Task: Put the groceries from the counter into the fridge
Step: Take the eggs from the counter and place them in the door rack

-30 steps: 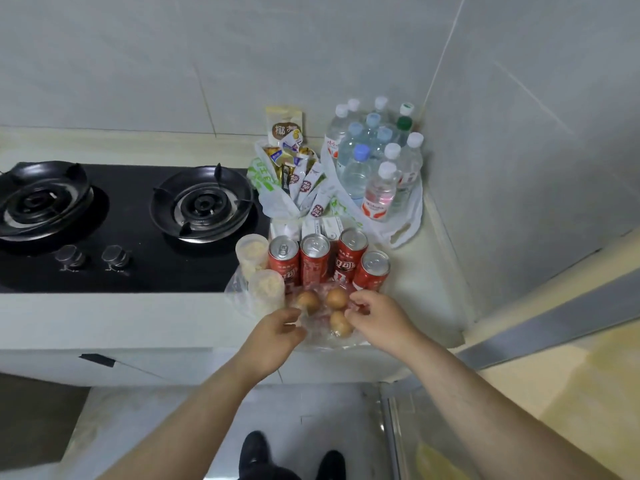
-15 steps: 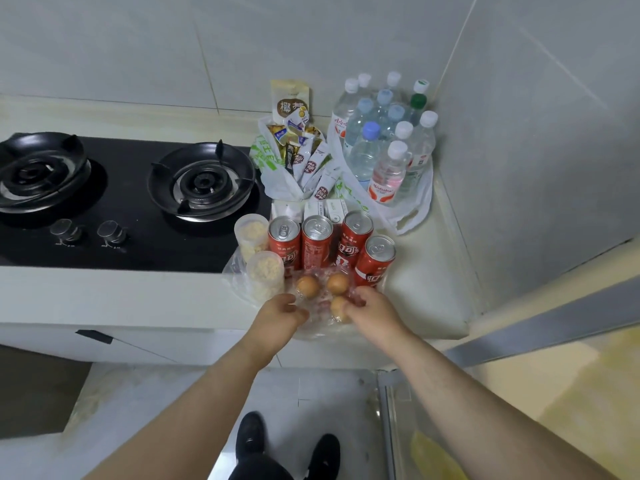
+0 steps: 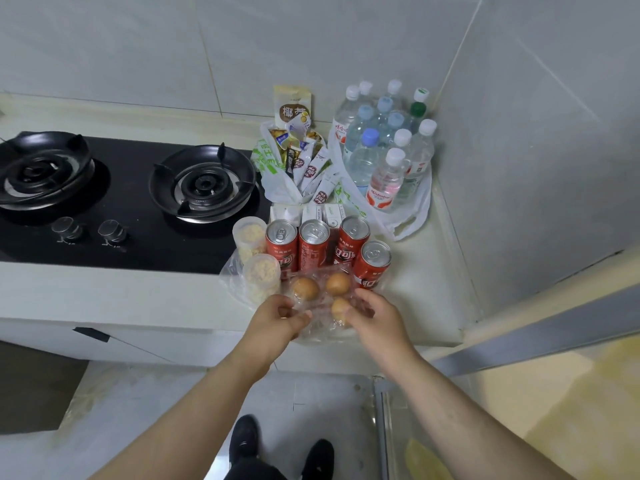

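Pouch — "椰"; red can — "可口".

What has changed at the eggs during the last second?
The left hand crept a little toward the egg bag and now pinches its plastic; the right hand holds the bag's other side as before. The eggs, cans and bottles stayed put.

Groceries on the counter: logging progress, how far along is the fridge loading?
Nothing looks done. In hand: left hand and right hand pinch the clear egg bag, on the counter. Left: red cans, water bottles, sachet bag, two cups, all on it.
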Demonstrator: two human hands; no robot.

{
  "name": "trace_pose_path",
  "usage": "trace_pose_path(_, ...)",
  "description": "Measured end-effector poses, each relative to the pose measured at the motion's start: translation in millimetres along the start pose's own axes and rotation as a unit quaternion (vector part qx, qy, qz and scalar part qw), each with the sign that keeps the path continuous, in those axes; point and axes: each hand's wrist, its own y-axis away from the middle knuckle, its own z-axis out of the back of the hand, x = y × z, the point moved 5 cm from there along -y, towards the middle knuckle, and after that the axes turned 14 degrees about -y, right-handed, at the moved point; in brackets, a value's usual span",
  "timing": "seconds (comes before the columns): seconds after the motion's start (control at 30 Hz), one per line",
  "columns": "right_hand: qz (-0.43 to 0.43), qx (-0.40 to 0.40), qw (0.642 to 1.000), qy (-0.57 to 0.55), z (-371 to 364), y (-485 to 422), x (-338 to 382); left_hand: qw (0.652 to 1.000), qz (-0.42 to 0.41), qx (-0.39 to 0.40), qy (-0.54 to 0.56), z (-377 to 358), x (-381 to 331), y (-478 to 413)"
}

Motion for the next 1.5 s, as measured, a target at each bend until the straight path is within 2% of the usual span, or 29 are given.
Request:
trace_pose_path(0.27,0.055,0.000,0.998,-0.037,8.7,26.8,34.9,0.991,-0.022,0.028,0.133,2.3,-12.6,30.9)
trace_pose_path(0.47,0.091,0.036,0.994,-0.055,11.2,34.3,73.1,0.962,-0.033,-0.005,0.273,18.4,-37.8,42.2)
trace_pose_path(0.7,0.129,0.078,0.988,-0.044,11.8,40.6,124.2,0.946,-0.082,0.006,0.314,38.6,-68.9,54.1)
trace_pose_path(0.8,0.135,0.086,0.986,-0.053,13.4,43.1,140.9,0.930,-0.098,0.038,0.353,44.7,-76.3,56.1)
trace_pose_path(0.93,0.144,0.091,0.983,-0.074,15.1,47.0,156.6,0.910,-0.135,0.128,0.370,48.0,-92.0,63.9)
trace_pose_path(1.1,0.155,0.143,0.975,-0.072,8.3,56.1,173.1,0.873,-0.138,0.242,0.400,49.8,-100.8,70.8)
trace_pose_path(1.2,0.160,0.173,0.971,-0.031,0.7,62.5,185.7,0.848,-0.160,0.274,0.425,52.9,-104.7,74.0)
trace_pose_path(1.27,0.176,0.173,0.969,0.018,-2.6,65.7,196.8,0.850,-0.172,0.252,0.428,56.5,-108.3,76.8)
trace_pose_path(1.33,0.231,0.159,0.955,0.097,-6.9,72.2,213.2,0.854,-0.188,0.228,0.427,59.7,-114.1,80.7)
trace_pose_path(1.4,0.288,0.177,0.917,0.210,-19.0,84.4,228.2,0.863,-0.201,0.201,0.418,62.4,-117.6,83.1)
trace_pose_path(1.5,0.322,0.207,0.855,0.352,-38.3,97.9,236.3,0.873,-0.200,0.157,0.417,67.2,-119.8,83.2)
